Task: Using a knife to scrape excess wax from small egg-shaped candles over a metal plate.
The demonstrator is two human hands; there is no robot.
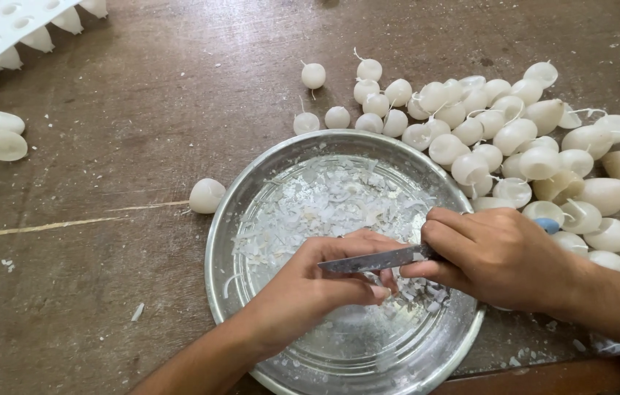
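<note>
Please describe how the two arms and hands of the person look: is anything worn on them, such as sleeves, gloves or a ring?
Both forearms are bare as far as the picture shows; no sleeve is in view. The left hand and the right hand wear no gloves. No ring, watch or bracelet can be seen on either. The fingernails that show are short and unpainted. A few small white flakes seem to cling to the fingers.

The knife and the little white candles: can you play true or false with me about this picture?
1. The right hand holds the knife. True.
2. The metal plate is full of water. False: it holds white wax shavings.
3. A big pile of white candles lies above the right hand. True.
4. The lone candle left of the plate sits inside it. False: it rests on the wooden table.
5. The left hand is over the plate. True.
</note>
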